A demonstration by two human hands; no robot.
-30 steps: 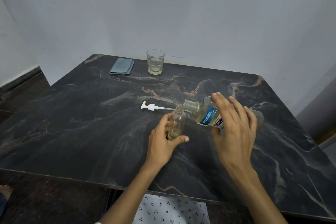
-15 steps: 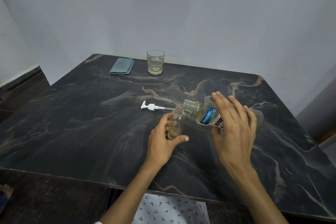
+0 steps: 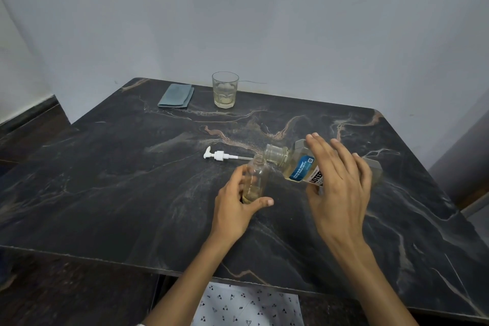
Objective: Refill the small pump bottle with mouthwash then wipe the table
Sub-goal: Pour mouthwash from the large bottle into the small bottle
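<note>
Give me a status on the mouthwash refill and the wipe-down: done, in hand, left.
Done: the pump is off and lies on the table.
In hand: the left hand grips the small bottle, upright, with a little liquid at its bottom; the right hand tips the mouthwash bottle over its neck.
Left: most of the filling, refitting the pump, and wiping; the folded cloth lies untouched at the far edge.

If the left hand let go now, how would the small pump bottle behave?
The small pump bottle looks light: only a shallow pale layer at its base. Tall, narrow and uncapped, it would probably tip and spill if the mouthwash bottle nudged it.
</note>
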